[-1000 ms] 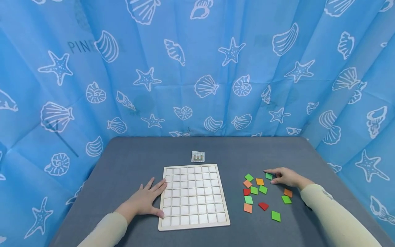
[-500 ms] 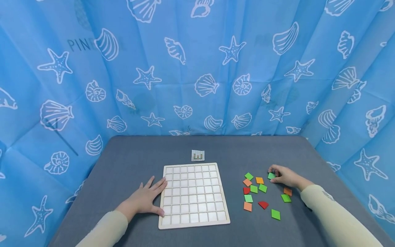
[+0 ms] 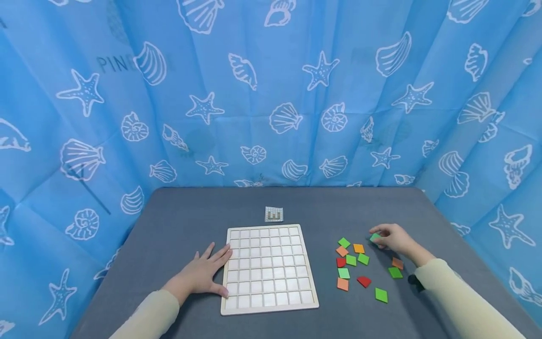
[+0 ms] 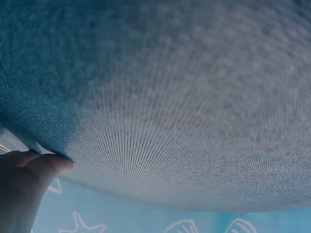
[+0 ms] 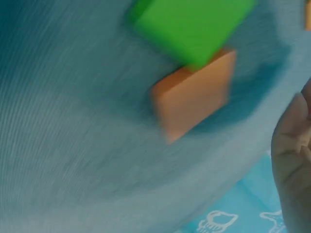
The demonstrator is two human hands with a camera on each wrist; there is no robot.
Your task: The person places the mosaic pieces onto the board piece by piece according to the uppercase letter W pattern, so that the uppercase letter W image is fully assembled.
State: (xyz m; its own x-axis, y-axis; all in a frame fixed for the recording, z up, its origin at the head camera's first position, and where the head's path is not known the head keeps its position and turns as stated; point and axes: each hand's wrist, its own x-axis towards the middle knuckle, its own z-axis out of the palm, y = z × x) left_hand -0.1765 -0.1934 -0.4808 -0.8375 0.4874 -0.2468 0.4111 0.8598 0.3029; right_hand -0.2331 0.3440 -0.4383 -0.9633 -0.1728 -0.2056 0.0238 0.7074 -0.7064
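My left hand point(image 3: 201, 274) lies with fingers spread against the left edge of a pale wooden grid board point(image 3: 271, 311), thumb low and fingertips higher up. The board's square cells look unfilled. To the right, my right hand point(image 3: 394, 239) pinches a light green square tile point(image 3: 375, 237) between thumb and fingers, partly covering it. In the right wrist view, the right hand point(image 5: 294, 160) shows only at the edge, its held tile out of sight. A blurred green tile point(image 5: 194, 29) and an orange tile point(image 5: 197, 97) lie below that wrist.
Several loose tiles lie right of the board, including a yellow-orange one point(image 3: 358, 248), a salmon one point(image 3: 342, 284) and a red rounded one point(image 3: 363, 281). A small pattern card point(image 3: 274, 214) sits behind the board. A blue shell-print curtain point(image 3: 271, 94) surrounds the grey table point(image 3: 203, 207).
My right hand's fingers have closed from reaching over the light green tile to pinching it, and the tile has shifted slightly rightward and up. The left hand stays on the board.
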